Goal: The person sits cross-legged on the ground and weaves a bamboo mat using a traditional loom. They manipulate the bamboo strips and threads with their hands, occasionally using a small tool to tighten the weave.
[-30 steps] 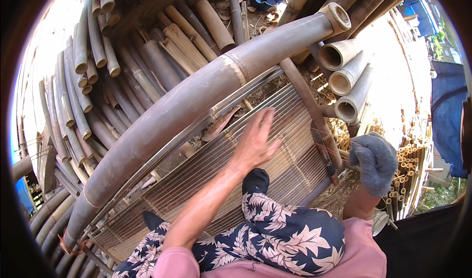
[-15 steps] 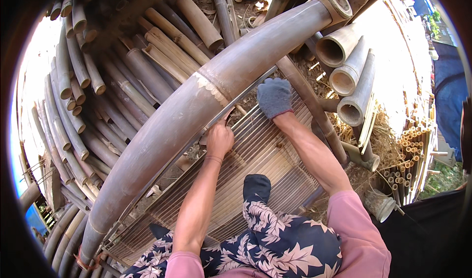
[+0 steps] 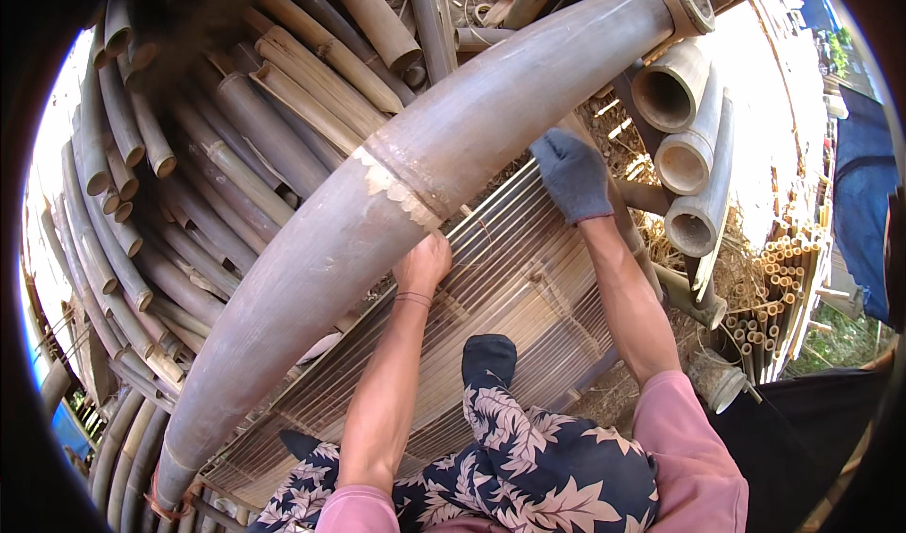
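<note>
A thick grey-brown bamboo pole (image 3: 311, 259) lies diagonally across the view, with a pale, scraped node ring near its middle. Just under its near edge is my bare left hand (image 3: 423, 263), closed, its fingertips hidden by the pole. My right hand (image 3: 572, 176) wears a grey knitted glove. It is curled beside the pole's upper right part, at the far corner of a slatted bamboo panel (image 3: 510, 307); what its fingers grip, if anything, cannot be made out. The panel lies below both hands, and my dark-covered foot (image 3: 490, 361) rests on it.
Stacked bamboo poles (image 3: 189, 203) fill the left side. Several cut, hollow bamboo tubes (image 3: 692, 170) point toward me at the right. Farther right stands a bundle of thin bamboo pieces (image 3: 769, 292), with a dark cloth (image 3: 797, 448) below it. A thinner pole (image 3: 628, 222) runs beside my right forearm.
The thick pole's upper end has shifted right in view. My gloved hand has moved right and slightly down. The thin dark strip along the pole's near edge is now hidden.
</note>
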A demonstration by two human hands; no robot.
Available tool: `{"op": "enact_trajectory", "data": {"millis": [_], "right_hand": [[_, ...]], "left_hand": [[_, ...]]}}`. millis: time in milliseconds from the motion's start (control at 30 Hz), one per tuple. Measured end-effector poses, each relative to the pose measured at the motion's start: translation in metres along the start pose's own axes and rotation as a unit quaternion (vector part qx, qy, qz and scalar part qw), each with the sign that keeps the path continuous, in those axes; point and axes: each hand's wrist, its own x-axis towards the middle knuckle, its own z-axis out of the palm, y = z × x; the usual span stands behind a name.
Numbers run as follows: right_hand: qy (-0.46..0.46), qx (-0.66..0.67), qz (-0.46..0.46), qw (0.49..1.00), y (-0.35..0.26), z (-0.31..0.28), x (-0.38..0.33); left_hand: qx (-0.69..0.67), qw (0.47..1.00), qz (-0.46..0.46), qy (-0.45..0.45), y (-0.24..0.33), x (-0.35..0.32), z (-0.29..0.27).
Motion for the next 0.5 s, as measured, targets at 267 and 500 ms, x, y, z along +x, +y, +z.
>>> {"op": "enact_trajectory", "data": {"millis": [267, 500], "right_hand": [[-0.001, -0.302, -0.057, 0.952, 0.008, 0.021, 0.002], [-0.416, -0.278, -0.111, 0.859, -0.020, 0.085, 0.017]], "left_hand": [[-0.018, 1.000, 0.005, -0.014, 0.004, -0.006, -0.012], [-0.037, 0.989, 0.046, -0.137, 0.006, 0.030, -0.002]]}}
